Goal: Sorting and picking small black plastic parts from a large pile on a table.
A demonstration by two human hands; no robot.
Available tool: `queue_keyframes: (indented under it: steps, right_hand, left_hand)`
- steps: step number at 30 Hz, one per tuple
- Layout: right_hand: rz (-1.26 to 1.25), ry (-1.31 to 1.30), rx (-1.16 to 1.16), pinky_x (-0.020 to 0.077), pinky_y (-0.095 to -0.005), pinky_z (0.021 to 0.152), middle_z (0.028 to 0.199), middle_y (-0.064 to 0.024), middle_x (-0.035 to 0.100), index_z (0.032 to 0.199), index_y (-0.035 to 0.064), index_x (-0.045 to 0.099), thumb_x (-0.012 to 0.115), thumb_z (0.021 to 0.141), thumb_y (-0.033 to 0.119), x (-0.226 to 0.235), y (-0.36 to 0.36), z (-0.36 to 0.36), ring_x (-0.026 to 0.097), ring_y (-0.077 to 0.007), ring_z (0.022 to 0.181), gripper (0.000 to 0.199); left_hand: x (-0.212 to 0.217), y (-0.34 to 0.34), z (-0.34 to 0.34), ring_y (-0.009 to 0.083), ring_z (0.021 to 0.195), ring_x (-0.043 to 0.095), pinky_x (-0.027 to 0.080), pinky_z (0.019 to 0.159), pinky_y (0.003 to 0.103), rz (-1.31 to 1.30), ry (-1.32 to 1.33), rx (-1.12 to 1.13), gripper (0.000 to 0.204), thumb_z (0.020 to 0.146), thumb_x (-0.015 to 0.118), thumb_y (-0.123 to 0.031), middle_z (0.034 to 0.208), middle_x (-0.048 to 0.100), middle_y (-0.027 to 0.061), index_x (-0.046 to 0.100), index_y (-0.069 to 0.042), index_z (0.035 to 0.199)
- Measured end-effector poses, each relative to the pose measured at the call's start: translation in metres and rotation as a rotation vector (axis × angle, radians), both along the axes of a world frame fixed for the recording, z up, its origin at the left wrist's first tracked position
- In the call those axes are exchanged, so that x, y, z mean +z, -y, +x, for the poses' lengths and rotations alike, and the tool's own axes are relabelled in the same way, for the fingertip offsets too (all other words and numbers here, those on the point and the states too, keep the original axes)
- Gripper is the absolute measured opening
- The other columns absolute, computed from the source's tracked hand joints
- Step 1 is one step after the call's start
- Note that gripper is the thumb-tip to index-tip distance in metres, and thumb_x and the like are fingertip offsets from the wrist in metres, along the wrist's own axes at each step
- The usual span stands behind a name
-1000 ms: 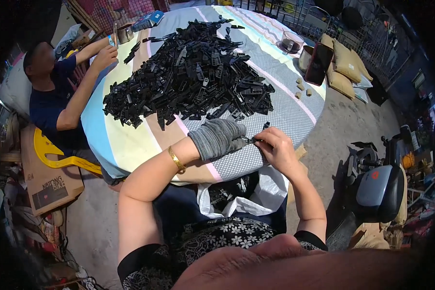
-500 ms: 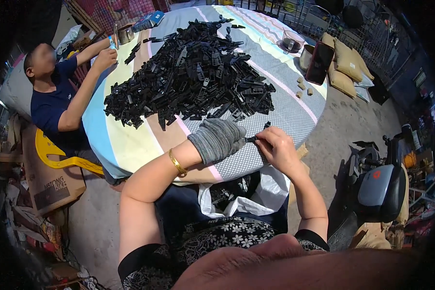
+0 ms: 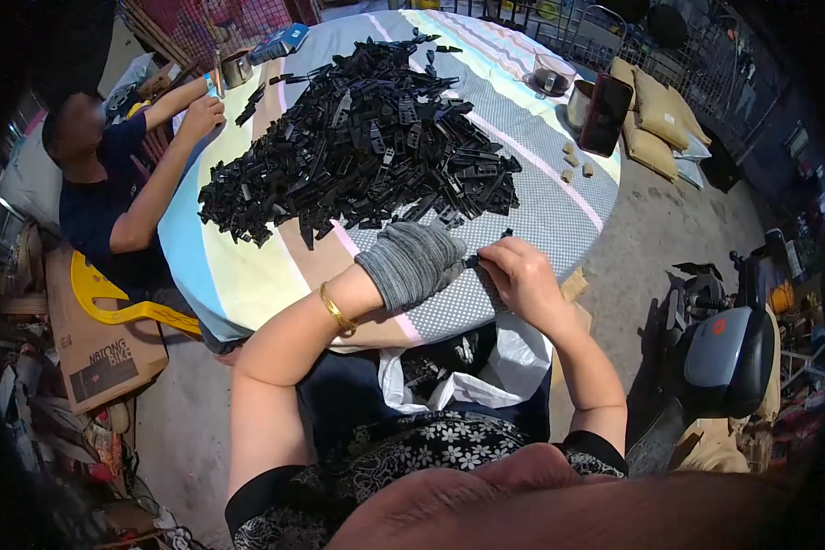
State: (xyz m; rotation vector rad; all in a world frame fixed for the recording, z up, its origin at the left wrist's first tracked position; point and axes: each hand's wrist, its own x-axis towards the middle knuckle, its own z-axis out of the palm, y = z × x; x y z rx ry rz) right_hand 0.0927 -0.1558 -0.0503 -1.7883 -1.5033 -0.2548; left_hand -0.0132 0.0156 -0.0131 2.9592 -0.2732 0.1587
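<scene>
Here my bare right fingers (image 3: 500,254) pinch closed on a small black piece (image 3: 471,262), its left end at my gloved left fingers (image 3: 449,272), whose grip I can't make out, over the table (image 3: 545,215).

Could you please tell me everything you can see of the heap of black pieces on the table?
The heap is made of many small black pieces, plastic-looking and glossy in the light, many elongated, some with openings. They lie jumbled at many angles on the striped tablecloth, with loose pieces at the edges. The gloved left hand is close to its near side; whether they touch is unclear.
</scene>
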Motion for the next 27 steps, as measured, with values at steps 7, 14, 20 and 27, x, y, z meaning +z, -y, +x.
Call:
queue_keyframes:
  steps: [7,14,20,27]
  right_hand:
    - [-0.001,0.198,-0.045,0.0463,-0.0365,0.057,0.071,-0.0108,0.056,0.084,0.001,0.061,0.061,0.07,0.003,-0.002,-0.004,-0.01,0.056,-0.0278,0.065,0.014]
    - [0.009,0.223,-0.123,0.0454,-0.0366,0.054,0.07,-0.01,0.055,0.083,0.0016,0.06,0.063,0.07,0.003,-0.007,-0.001,-0.014,0.055,-0.0277,0.062,0.013]
    - [0.059,0.045,-0.142,0.0453,-0.0349,0.055,0.071,-0.0099,0.055,0.078,0.0026,0.061,0.068,0.067,0.004,-0.012,0.008,-0.007,0.056,-0.0279,0.064,0.013]
    - [0.166,0.086,-0.144,0.0444,-0.0357,0.055,0.071,-0.0097,0.053,0.079,0.0026,0.059,0.066,0.07,0.004,-0.016,-0.003,-0.011,0.054,-0.0273,0.064,0.011]
  left_hand:
    - [0.002,0.006,0.019,0.0354,0.073,0.059,0.046,0.067,0.045,-0.078,-0.128,0.028,0.025,0.077,0.058,-0.029,0.074,0.06,0.0185,0.059,-0.004,0.08]
    - [0.007,0.011,0.035,0.0349,0.071,0.06,0.048,0.068,0.043,0.108,-0.181,-0.069,0.028,0.074,0.062,-0.03,0.074,0.061,0.0189,0.062,-0.002,0.076]
    - [0.001,0.017,0.043,0.0328,0.07,0.06,0.048,0.067,0.042,0.166,-0.143,-0.137,0.025,0.074,0.059,-0.027,0.071,0.06,0.0176,0.062,-0.002,0.073]
    - [0.001,0.009,0.045,0.0336,0.071,0.06,0.048,0.068,0.042,0.112,-0.164,-0.111,0.028,0.071,0.064,-0.029,0.071,0.06,0.0179,0.061,-0.002,0.072]
